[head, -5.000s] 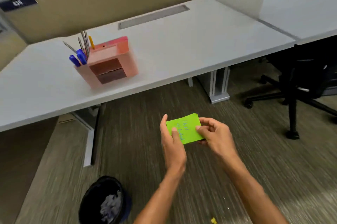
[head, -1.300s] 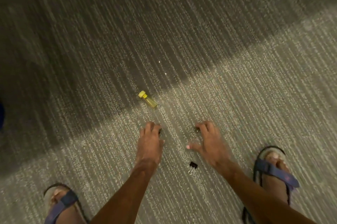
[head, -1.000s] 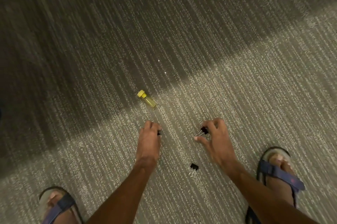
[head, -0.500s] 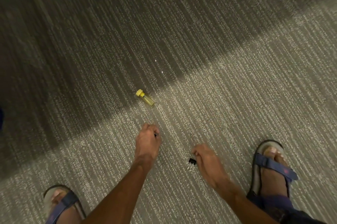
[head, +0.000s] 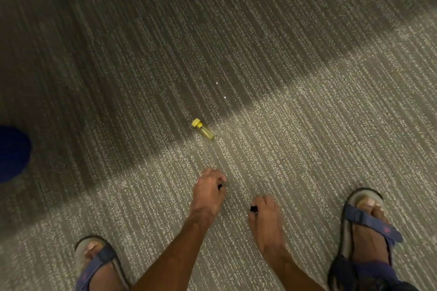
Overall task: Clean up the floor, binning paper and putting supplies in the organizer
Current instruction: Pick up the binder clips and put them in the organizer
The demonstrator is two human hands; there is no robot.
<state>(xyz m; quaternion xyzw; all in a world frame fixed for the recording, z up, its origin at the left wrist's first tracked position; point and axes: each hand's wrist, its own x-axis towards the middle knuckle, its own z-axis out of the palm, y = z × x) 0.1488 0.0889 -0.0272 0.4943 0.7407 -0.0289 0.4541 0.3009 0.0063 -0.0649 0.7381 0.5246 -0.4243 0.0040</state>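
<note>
Both hands reach down to a grey striped carpet (head: 307, 148), between two feet in blue-strapped sandals. The left hand (head: 208, 193) is curled with the fingers together, and a small black piece (head: 220, 186) shows at its fingertips; it looks like a binder clip, but it is too small and blurred to be sure. The right hand (head: 266, 215) is just beside it, nearer the bottom edge of the carpet area in view, and its fingers are pinched on a black binder clip (head: 253, 208) that lies at, or just above, the carpet.

A short yellow tube with a yellow cap (head: 203, 129) lies on its side on the carpet, beyond the left hand and apart from it, where the shaded part of the carpet meets the lighter part. Two tiny white specks (head: 217, 83) lie farther on in the shaded part. A dark blue rounded shape (head: 11, 153) is cut by the left edge of the view; what it is cannot be told. The left sandal (head: 99, 264) is at the bottom edge, the right sandal (head: 369, 226) near the bottom right corner.
</note>
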